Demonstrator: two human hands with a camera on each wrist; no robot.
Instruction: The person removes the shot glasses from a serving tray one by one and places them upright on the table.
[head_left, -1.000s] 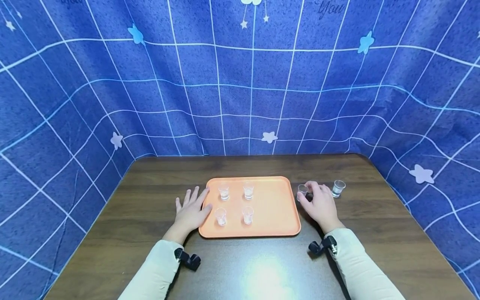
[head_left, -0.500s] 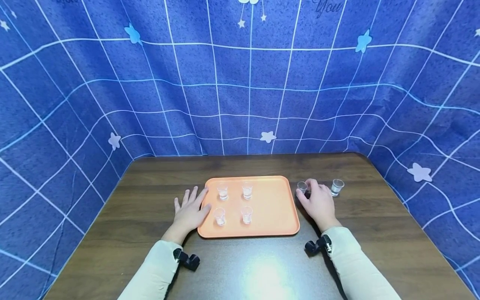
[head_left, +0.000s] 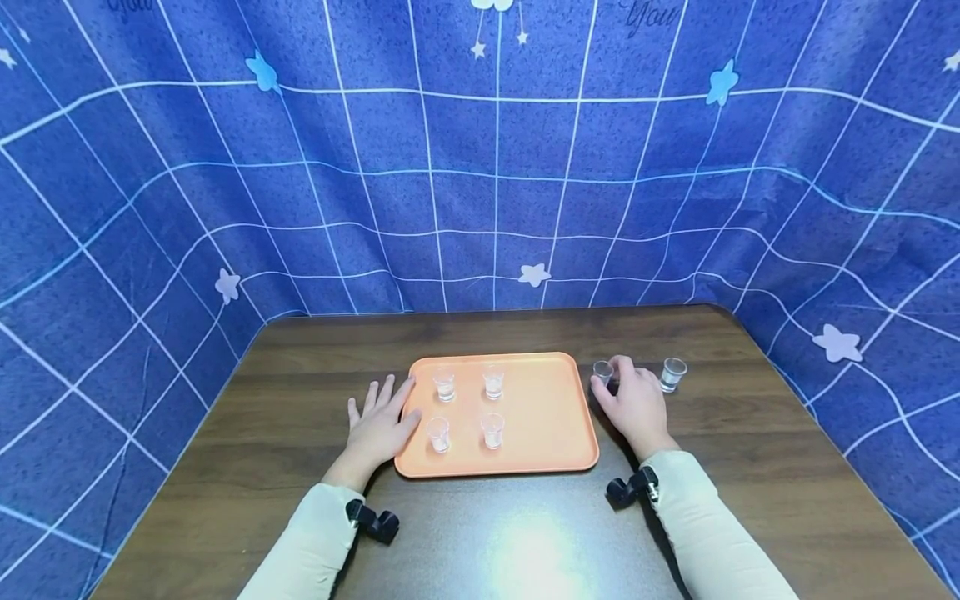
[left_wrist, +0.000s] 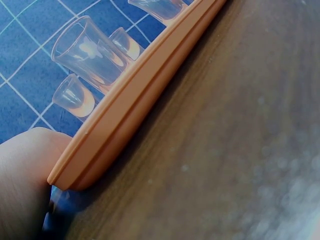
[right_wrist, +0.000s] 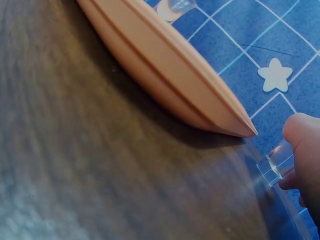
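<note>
My left hand (head_left: 377,429) lies with fingers spread, its thumb and fingertips at the left rim of an orange tray (head_left: 551,417). Small clear shot glasses stand upright on the tray in two rows: a back-left shot glass (head_left: 444,387), a back-right one, a front-left one and a front-right shot glass (head_left: 492,432). Just right of the tray, my right hand (head_left: 637,408) grips another shot glass (head_left: 602,372) between thumb and fingers. In the right wrist view the base of this held glass (right_wrist: 270,171) shows beside the thumb, the rest partly hidden by the hand.
One more shot glass (head_left: 672,375) stands on the wooden table (head_left: 750,467), close to the right hand's outer side. A blue curtain (head_left: 465,200) with white lines and stars hangs behind the table and along both sides. Light glares off the table's front.
The head view has shifted very slightly. Both hands, the tray and the glasses keep their places relative to one another.
</note>
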